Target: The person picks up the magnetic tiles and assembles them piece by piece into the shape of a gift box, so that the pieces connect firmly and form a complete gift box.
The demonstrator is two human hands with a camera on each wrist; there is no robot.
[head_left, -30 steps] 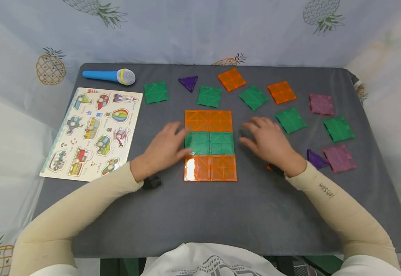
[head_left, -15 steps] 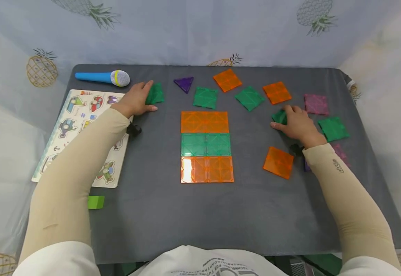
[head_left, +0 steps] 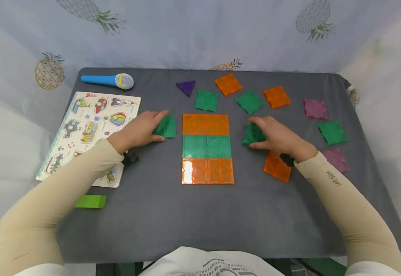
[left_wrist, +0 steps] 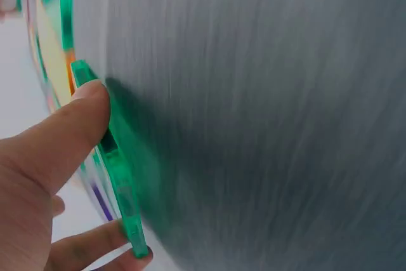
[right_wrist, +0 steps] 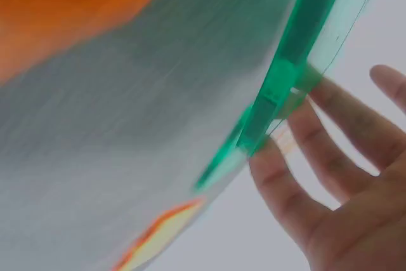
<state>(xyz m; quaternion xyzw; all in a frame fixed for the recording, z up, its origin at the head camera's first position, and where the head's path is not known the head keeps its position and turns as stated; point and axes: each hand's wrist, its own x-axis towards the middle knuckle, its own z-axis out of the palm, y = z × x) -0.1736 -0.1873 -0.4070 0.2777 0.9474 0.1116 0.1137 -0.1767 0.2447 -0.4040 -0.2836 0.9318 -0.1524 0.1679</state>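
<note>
My left hand [head_left: 139, 130] pinches a translucent green square tile [head_left: 167, 127] between thumb and fingers; the left wrist view shows that tile [left_wrist: 124, 182] edge-on, casting a shadow on the cloth. Another green square tile [head_left: 253, 135] is in my right hand [head_left: 278, 137], with fingertips along its edge in the right wrist view. Between the hands lies a flat panel of joined tiles: an orange row [head_left: 205, 124] at the far side, a green row [head_left: 206, 146] in the middle and an orange row [head_left: 220, 171] nearest me. Both held tiles are apart from the panel.
Behind the panel lie green tiles [head_left: 206, 101], orange tiles [head_left: 228, 84] and a purple triangle [head_left: 186, 87]. An orange tile [head_left: 276, 167] sits below my right wrist; pink tiles [head_left: 315, 109] are farther right. A picture puzzle board [head_left: 93, 115], toy microphone [head_left: 107, 80] and light-green block [head_left: 91, 201] are left.
Both hands moved outward from the panel to a green tile each, then came back inward carrying those tiles. The left tile also came nearer me.
</note>
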